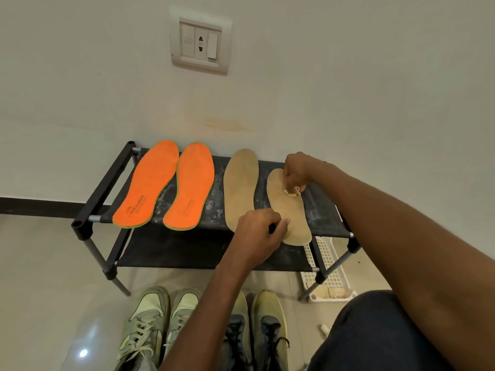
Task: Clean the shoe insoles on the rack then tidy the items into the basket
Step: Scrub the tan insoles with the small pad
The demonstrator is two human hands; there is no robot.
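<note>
Two orange insoles (150, 183) (191, 186) lie side by side on the left of the black rack's (107, 183) top shelf. Two tan insoles lie on the right, the left one (241, 183) untouched. My right hand (296, 171) pinches a small pale cloth or sponge (292, 192) against the upper part of the right tan insole (289, 210). My left hand (258, 230) pinches that insole's heel end at the shelf's front edge. White dust speckles the shelf fabric.
A white perforated basket (328, 266) stands on the floor under the rack's right end, with something pale inside. Two pairs of sneakers (158, 325) (257, 330) sit on the floor in front. A wall socket (200, 45) is above.
</note>
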